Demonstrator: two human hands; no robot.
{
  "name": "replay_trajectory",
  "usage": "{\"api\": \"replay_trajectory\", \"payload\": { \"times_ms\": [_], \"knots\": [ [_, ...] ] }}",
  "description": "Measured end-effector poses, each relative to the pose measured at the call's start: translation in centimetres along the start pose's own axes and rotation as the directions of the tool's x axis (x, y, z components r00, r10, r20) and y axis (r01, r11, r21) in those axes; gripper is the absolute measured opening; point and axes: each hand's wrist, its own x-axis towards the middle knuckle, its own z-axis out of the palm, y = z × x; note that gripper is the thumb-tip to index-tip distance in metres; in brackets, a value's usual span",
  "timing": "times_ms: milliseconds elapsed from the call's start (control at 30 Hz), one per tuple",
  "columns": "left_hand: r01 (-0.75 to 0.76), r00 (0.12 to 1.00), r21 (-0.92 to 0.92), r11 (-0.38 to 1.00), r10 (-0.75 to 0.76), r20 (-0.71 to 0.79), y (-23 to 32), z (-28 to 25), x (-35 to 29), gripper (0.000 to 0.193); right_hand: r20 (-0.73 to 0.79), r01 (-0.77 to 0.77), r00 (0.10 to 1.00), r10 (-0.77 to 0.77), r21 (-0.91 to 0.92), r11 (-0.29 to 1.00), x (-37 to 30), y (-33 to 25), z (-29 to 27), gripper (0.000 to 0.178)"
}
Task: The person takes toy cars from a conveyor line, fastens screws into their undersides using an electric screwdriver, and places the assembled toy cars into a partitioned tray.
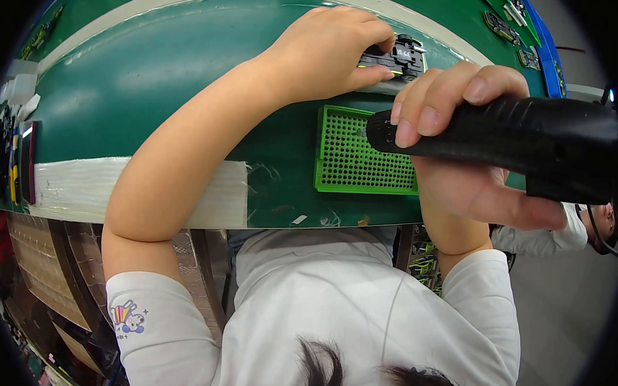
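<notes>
Near the far edge of the bench, my left hand (337, 50) has its thumb and fingers closed around a black toy car chassis (406, 54). The chassis has yellow-green edges and lies with its wheels and underside up. My right hand (460, 183) grips a black electric screwdriver (527, 132) held almost level, its narrow front end pointing left. That front end hangs over a bright green tray (364, 190) with rows of small holes. What lies in the holes is too small to make out. The screwdriver and my right hand cover the tray's right side.
A whitish strip (212, 197) is stuck along the green bench (160, 89). At its left end lies a dark flat device (29, 162) beside pen-like tools. More car chassis (502, 27) and a blue bin (547, 51) are at far right. Another person (545, 234) is at the right.
</notes>
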Motion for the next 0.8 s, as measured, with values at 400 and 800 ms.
{"api": "replay_trajectory", "payload": {
  "times_ms": [400,800],
  "knots": [
    [0.038,0.998,0.076,0.996,-0.042,0.044,0.1,-0.2,-0.2,0.029,-0.061,-0.077,0.995,0.080,0.050,0.996,-0.8,1.5,0.9,0.106],
    [0.037,0.999,0.064,0.997,-0.039,0.037,0.1,-0.3,-0.2,0.028,-0.084,-0.083,0.994,0.077,-0.071,0.994,-0.7,1.3,1.4,0.102]
  ]
}}
